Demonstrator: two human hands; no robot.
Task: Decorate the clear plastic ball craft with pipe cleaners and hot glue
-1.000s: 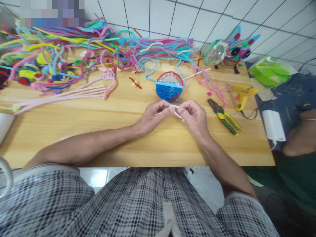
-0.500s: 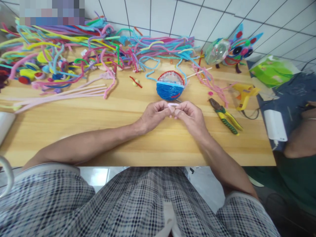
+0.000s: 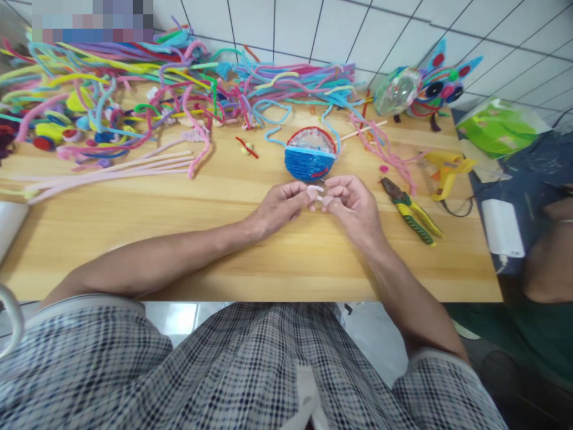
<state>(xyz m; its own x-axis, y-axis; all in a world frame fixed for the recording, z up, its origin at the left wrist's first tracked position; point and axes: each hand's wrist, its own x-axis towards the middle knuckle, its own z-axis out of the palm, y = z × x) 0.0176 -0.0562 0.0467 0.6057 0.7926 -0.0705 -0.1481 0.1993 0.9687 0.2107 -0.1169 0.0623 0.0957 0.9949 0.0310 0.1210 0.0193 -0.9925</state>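
A short, bent piece of pale pink pipe cleaner (image 3: 316, 189) is pinched between the thumb and fingers of my left hand (image 3: 282, 206). My right hand (image 3: 356, 209) meets it from the other side, thumb and curled fingers at the piece's lower end, with the index finger lifted away. Just beyond my fingertips sits a round blue pipe-cleaner-covered piece (image 3: 308, 162) with a red-rimmed clear upper part and light blue strands at its sides. Pliers (image 3: 409, 212) with yellow and green handles lie to the right of my right hand.
Piles of coloured pipe cleaners (image 3: 295, 83) line the back. Pale pink strips (image 3: 152, 167) lie left. At right are a yellow glue gun (image 3: 447, 170), pink strands (image 3: 389, 155), a decorated figure (image 3: 443, 89), a green package (image 3: 501, 128) and a white box (image 3: 502, 227). Another person's arm (image 3: 548, 257) shows.
My right hand has shifted slightly right, and its index finger has lifted off the pink piece. The loop between my hands now looks more open. My left hand stays nearly in place.
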